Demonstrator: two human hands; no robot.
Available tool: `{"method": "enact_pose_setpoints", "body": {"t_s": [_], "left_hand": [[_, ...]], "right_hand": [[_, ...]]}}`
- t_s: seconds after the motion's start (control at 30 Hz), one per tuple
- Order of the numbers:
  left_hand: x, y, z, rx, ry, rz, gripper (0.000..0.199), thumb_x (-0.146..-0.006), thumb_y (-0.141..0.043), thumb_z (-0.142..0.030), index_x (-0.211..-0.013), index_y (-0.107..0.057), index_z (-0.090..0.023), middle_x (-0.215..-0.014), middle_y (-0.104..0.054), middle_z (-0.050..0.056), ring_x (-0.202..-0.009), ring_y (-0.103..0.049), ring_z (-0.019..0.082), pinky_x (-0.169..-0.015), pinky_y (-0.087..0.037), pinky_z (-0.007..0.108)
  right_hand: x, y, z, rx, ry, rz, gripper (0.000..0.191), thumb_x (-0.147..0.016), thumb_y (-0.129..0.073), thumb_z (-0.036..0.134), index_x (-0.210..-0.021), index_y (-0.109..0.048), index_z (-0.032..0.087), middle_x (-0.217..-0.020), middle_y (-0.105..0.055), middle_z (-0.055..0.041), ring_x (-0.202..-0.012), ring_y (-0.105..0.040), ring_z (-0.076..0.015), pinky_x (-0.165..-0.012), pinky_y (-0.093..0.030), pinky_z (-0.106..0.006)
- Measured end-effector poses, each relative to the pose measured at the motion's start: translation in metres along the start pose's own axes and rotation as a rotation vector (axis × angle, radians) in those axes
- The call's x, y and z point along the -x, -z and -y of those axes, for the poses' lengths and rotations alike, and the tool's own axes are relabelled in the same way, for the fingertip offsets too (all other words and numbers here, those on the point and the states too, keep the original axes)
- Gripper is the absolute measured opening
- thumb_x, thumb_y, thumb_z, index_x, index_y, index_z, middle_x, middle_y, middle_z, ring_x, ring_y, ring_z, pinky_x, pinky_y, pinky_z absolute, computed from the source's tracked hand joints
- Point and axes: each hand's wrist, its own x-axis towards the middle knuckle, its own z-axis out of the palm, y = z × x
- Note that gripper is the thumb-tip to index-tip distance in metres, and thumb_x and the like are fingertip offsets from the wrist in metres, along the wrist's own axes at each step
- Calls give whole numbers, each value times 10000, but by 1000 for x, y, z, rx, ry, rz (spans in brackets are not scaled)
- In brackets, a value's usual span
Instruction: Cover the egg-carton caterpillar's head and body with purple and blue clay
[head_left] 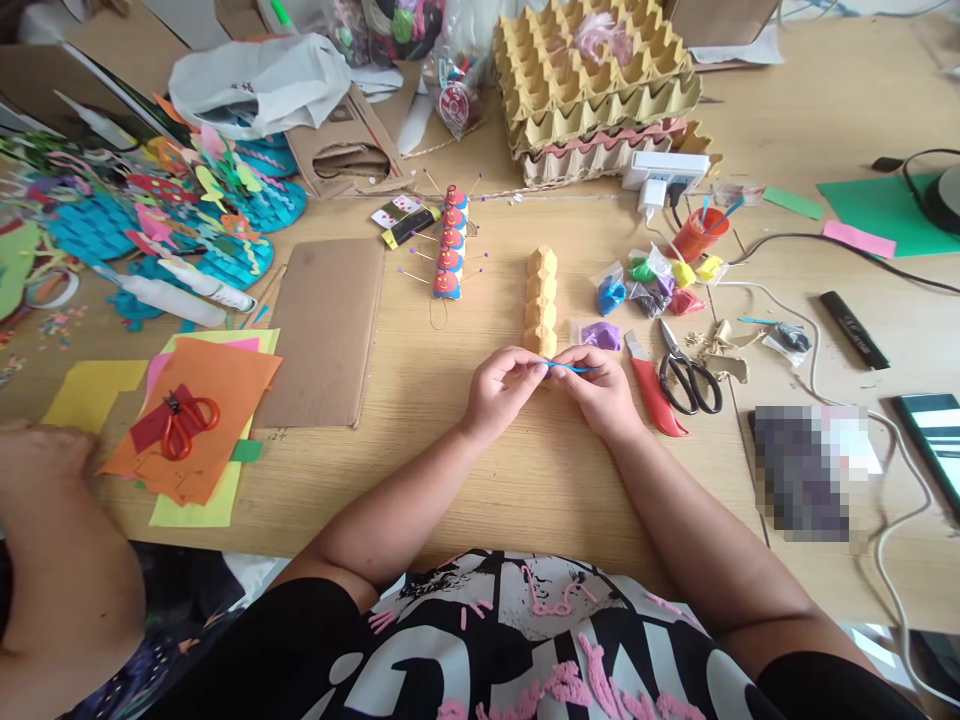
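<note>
Both hands meet over the near end of a yellow strip of egg-carton cups (541, 300). My left hand (504, 388) and my right hand (596, 390) pinch a thin blue stick-like piece (568, 367) between their fingertips. A bit of purple shows beneath the fingers, and I cannot tell what it is. Beyond to the left stands a finished-looking row of cups, a caterpillar (450, 240), painted red and blue with faces and purple-tipped pins. Close to my right hand lie a bag of purple clay (600, 335) and a red-handled utility knife (654, 385).
Black-handled scissors (690, 375), bagged coloured clay (660, 285) and an orange cup (699, 235) lie right. Stacked egg trays (596, 100) stand at the back. Cardboard (322, 330), coloured paper (210, 400) and a co-worker's arm (60, 540) are left. A white cable (814, 350) crosses the right side.
</note>
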Motion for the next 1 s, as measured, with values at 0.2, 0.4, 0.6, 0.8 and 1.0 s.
{"method": "enact_pose_setpoints", "body": {"t_s": [0.2, 0.4, 0.6, 0.8, 1.0], "left_hand": [[0, 0, 0, 58, 37, 4, 302, -970, -712, -511, -1009, -783, -220, -983, -797, 60, -918, -729, 180, -891, -579, 321], [1, 0, -1, 104, 52, 20, 295, -986, -692, -510, -1016, -782, -230, -1007, -805, 56, -935, -754, 183, -906, -593, 326], [1, -1, -1, 9, -27, 65, 299, -921, -787, -468, -1100, -786, -229, -1045, -811, 70, -948, -722, 179, -887, -550, 322], [-1, -1, 0, -44, -73, 20, 208, -946, -758, -429, -946, -808, -227, -986, -805, 63, -928, -714, 177, -842, -551, 314], [-1, 0, 1, -26, -54, -17, 212, -957, -750, -423, -950, -800, -216, -959, -794, 53, -898, -699, 158, -853, -537, 296]], "right_hand": [[1, 3, 2, 83, 37, -57, 452, -763, -894, 617, -710, -694, 215, -583, -600, 36, -548, -486, -111, -596, -461, -297], [2, 4, 1, 179, 53, -84, 564, -857, -775, 690, -580, -634, 219, -562, -596, 10, -537, -444, -120, -576, -407, -307], [2, 4, 2, 191, 41, -3, 592, -878, -744, 701, -564, -627, 213, -563, -581, 9, -543, -444, -122, -584, -398, -312], [1, 5, -2, 99, 30, 69, 529, -899, -715, 706, -694, -689, 219, -636, -603, 6, -605, -498, -134, -604, -429, -302], [1, 0, -1, -76, -7, 78, 430, -710, -972, 519, -940, -722, 255, -796, -723, 24, -718, -634, -125, -691, -532, -267]]}}
